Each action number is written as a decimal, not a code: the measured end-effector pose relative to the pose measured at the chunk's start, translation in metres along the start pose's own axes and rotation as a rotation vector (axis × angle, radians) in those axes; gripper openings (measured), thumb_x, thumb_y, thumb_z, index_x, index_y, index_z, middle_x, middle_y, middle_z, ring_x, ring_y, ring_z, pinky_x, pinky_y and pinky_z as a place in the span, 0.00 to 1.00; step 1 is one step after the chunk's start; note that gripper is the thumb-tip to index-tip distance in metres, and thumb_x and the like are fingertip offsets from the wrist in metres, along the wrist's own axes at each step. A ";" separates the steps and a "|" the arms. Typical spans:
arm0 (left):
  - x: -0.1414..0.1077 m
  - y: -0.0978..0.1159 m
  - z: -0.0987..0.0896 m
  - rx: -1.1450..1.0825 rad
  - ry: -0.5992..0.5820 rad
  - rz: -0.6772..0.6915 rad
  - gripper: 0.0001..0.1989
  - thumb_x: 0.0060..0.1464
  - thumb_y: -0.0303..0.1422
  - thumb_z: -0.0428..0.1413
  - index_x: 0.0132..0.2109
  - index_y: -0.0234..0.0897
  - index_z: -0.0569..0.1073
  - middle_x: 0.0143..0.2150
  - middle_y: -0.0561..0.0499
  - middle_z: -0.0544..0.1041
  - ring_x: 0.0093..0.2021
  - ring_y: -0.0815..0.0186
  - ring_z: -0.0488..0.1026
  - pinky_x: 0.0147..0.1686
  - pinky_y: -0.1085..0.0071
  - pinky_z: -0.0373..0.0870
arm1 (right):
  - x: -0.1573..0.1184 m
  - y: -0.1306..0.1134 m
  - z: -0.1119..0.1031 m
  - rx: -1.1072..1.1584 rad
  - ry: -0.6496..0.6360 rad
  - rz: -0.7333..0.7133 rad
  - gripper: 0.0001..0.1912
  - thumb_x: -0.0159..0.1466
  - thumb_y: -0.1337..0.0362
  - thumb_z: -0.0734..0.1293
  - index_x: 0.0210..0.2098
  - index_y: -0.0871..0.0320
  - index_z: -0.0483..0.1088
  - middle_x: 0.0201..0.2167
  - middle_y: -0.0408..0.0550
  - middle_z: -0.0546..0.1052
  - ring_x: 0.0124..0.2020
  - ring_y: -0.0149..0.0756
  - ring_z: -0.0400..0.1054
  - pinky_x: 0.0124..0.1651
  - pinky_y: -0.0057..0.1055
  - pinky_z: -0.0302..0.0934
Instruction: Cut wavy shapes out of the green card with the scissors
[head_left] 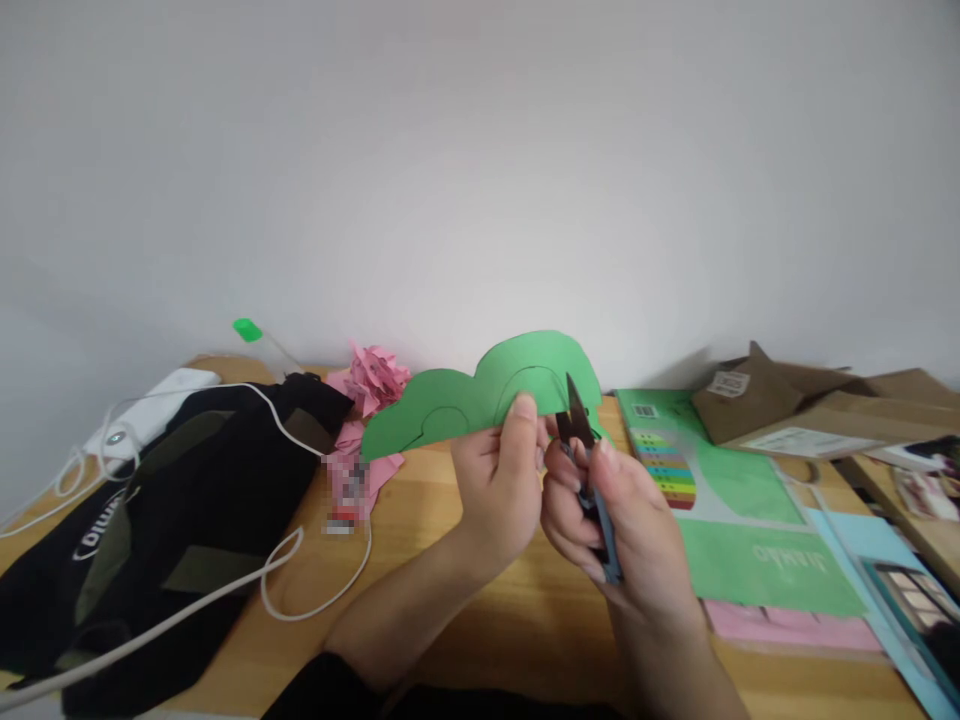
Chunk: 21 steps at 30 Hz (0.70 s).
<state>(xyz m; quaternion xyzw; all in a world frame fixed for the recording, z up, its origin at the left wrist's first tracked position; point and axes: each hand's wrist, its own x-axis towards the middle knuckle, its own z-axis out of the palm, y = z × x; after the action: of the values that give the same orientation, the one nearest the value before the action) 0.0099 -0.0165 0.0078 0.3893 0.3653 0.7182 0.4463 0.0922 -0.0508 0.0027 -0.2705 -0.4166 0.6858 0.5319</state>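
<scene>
White wall (480, 180) forms the backdrop; the wooden table (544, 620) stands against it and serves as the support surface. Black bag (255, 490) lies on the left side of the table, with a pale cable running across it. Green package (772, 565) lies flat on the right, and folded cardboard (817, 420) rests at its far corner. Green paper (536, 355), with a scalloped upper edge and dark curved lines drawn on its face, is positioned above the middle of the table, between the two sides. The right hand (645, 520) is closed around the handles of the scissors, fingers curled on one side and thumb on the other, a grip that appears to give control of both handles. The left hand (499, 485) is closed in a pinch on the lower edge of the paper: thumb on the front face, fingers largely hidden behind. This grip supports the paper near the scissors, probably to limit bending, and leaves the drawn lines mostly exposed to view. Scissors (577, 415) point upward, blades slightly apart, at the right part of the paper; whether the blades touch it cannot be determined. Crumpled pink paper (379, 380) sits beside the bag.
</scene>
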 end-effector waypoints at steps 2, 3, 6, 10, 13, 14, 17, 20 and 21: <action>0.000 0.000 0.000 0.006 0.006 -0.018 0.26 0.56 0.40 0.55 0.14 0.38 0.58 0.12 0.58 0.58 0.14 0.75 0.57 0.17 0.78 0.63 | 0.000 0.000 0.000 0.007 0.001 -0.004 0.20 0.68 0.49 0.59 0.27 0.57 0.60 0.12 0.31 0.53 0.10 0.19 0.41 0.13 0.17 0.36; 0.000 -0.001 -0.001 0.011 0.006 -0.026 0.26 0.56 0.40 0.55 0.15 0.38 0.58 0.12 0.58 0.58 0.15 0.75 0.57 0.17 0.78 0.62 | 0.000 0.000 0.000 0.012 0.001 -0.007 0.20 0.68 0.49 0.59 0.26 0.57 0.60 0.13 0.31 0.53 0.10 0.19 0.41 0.13 0.17 0.36; -0.001 -0.001 -0.001 0.018 0.001 -0.037 0.26 0.56 0.42 0.55 0.15 0.38 0.58 0.12 0.58 0.58 0.15 0.75 0.57 0.16 0.77 0.62 | 0.001 0.000 0.001 0.025 0.001 -0.008 0.20 0.67 0.50 0.60 0.26 0.57 0.61 0.13 0.31 0.52 0.11 0.19 0.41 0.13 0.17 0.36; -0.001 -0.002 -0.001 0.006 -0.018 -0.039 0.26 0.56 0.42 0.55 0.15 0.38 0.58 0.12 0.58 0.58 0.15 0.75 0.56 0.16 0.78 0.60 | 0.003 0.001 0.002 0.040 0.000 -0.005 0.19 0.68 0.50 0.60 0.26 0.57 0.61 0.12 0.31 0.52 0.10 0.18 0.40 0.13 0.17 0.36; -0.001 -0.003 -0.002 0.000 -0.027 -0.036 0.25 0.57 0.41 0.54 0.16 0.38 0.58 0.13 0.59 0.57 0.14 0.76 0.56 0.16 0.78 0.59 | 0.003 0.002 0.001 0.040 0.002 -0.010 0.20 0.68 0.50 0.59 0.26 0.57 0.60 0.12 0.31 0.52 0.10 0.18 0.40 0.13 0.17 0.36; -0.001 -0.003 -0.002 0.001 -0.030 -0.034 0.25 0.57 0.41 0.54 0.16 0.38 0.58 0.13 0.59 0.57 0.14 0.76 0.56 0.16 0.78 0.59 | 0.003 0.002 0.001 0.037 0.003 -0.013 0.20 0.68 0.50 0.59 0.26 0.57 0.60 0.12 0.31 0.52 0.10 0.18 0.40 0.13 0.17 0.36; 0.000 -0.002 -0.002 0.015 -0.025 -0.031 0.25 0.56 0.41 0.54 0.16 0.38 0.57 0.13 0.59 0.57 0.15 0.75 0.56 0.16 0.78 0.60 | 0.003 0.002 0.001 0.028 0.005 -0.018 0.20 0.68 0.50 0.59 0.26 0.57 0.60 0.12 0.31 0.52 0.10 0.18 0.41 0.13 0.17 0.36; -0.001 -0.002 -0.001 0.043 0.002 -0.044 0.25 0.55 0.42 0.55 0.15 0.38 0.57 0.13 0.59 0.57 0.15 0.75 0.57 0.17 0.78 0.60 | 0.003 0.001 0.001 0.015 0.007 -0.025 0.20 0.68 0.50 0.60 0.26 0.57 0.60 0.12 0.31 0.53 0.10 0.18 0.40 0.13 0.17 0.36; -0.001 -0.002 -0.001 0.052 0.007 -0.048 0.25 0.55 0.42 0.55 0.15 0.38 0.57 0.13 0.59 0.57 0.15 0.75 0.57 0.17 0.78 0.60 | 0.003 0.001 0.001 0.010 0.010 -0.026 0.20 0.68 0.50 0.60 0.25 0.57 0.59 0.12 0.31 0.53 0.10 0.18 0.40 0.13 0.17 0.36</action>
<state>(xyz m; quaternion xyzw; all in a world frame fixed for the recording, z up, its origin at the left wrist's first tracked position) 0.0099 -0.0169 0.0049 0.3893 0.3946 0.6991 0.4517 0.0901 -0.0487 0.0022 -0.2658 -0.4139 0.6796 0.5442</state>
